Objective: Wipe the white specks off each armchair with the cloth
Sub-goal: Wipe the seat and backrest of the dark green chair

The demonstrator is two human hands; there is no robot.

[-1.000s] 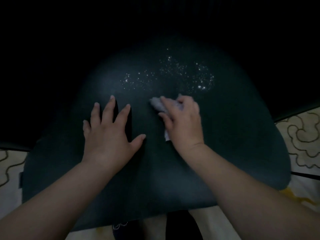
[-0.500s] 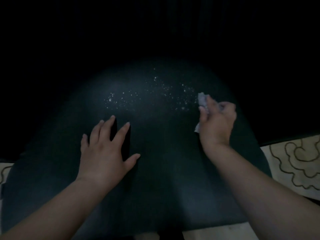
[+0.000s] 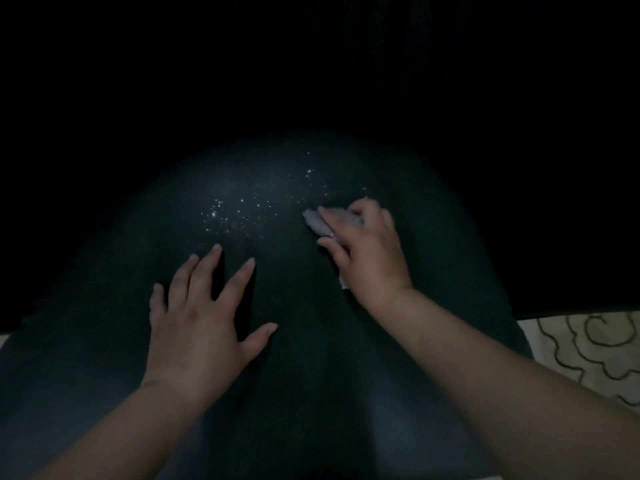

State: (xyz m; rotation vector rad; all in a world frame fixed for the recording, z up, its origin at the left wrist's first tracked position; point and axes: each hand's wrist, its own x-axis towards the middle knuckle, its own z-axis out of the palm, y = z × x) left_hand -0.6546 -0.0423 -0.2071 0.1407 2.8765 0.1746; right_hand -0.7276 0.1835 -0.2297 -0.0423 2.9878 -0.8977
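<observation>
The left hand point(image 3: 201, 320) lies flat on the dark armchair seat point(image 3: 311, 375), fingers straight and spread, thumb out to the side, holding nothing. The right hand point(image 3: 367, 247) has its fingers curled over a crumpled pale cloth point(image 3: 317, 221) and presses it against the seat. The cloth's long axis runs from under the heel of the hand, where a small corner shows, out past the fingertips toward the far left. White specks point(image 3: 242, 211) are scattered just left of the cloth and beyond it. A patterned floor covering point(image 3: 588, 351) shows at the right edge.
</observation>
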